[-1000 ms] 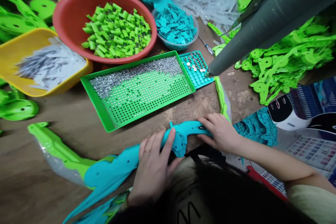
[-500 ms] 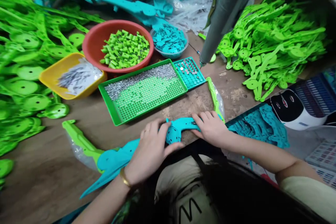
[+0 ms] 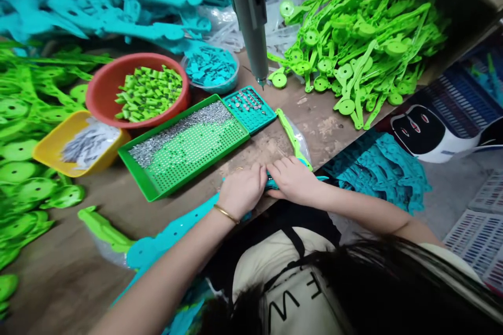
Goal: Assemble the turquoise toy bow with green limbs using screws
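Blue-and-green plastic bow (image 3: 183, 224): lying along the near edge of the bench (image 3: 259, 149). Left hand (image 3: 244, 187): over the bow's middle, fingers bent, grip hidden, impossible to tell. Right hand (image 3: 294, 182): fingers closed round the bow, just beside the left. Beyond the bow: green tray (image 3: 175, 162) with screws (image 3: 184, 126), blue tray (image 3: 255, 121) just beside; farther back: red bowl (image 3: 95, 86) of green pieces (image 3: 151, 93).
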Motion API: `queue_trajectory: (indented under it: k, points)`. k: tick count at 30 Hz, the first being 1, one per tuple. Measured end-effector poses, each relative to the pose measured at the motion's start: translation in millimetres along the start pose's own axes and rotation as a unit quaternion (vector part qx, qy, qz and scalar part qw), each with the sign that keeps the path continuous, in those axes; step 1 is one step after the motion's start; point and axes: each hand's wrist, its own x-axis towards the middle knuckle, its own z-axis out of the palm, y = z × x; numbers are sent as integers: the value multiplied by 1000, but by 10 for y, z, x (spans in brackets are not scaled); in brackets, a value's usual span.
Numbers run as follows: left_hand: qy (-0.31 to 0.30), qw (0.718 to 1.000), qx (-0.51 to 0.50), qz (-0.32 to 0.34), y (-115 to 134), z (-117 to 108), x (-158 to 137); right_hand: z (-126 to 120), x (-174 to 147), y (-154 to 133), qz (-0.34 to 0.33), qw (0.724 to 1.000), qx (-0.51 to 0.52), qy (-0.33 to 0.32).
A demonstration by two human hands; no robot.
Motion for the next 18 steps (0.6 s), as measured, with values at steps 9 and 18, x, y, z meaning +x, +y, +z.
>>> queue_trajectory:
  k: [9, 18]
  points:
    - [211, 949, -184, -142, -707, -146, -623, -58, 404, 290, -32, 999, -17, -5]
    - [113, 985, -80, -100, -773, 257, -954, -77, 403, 267, -27, 999, -21, -18]
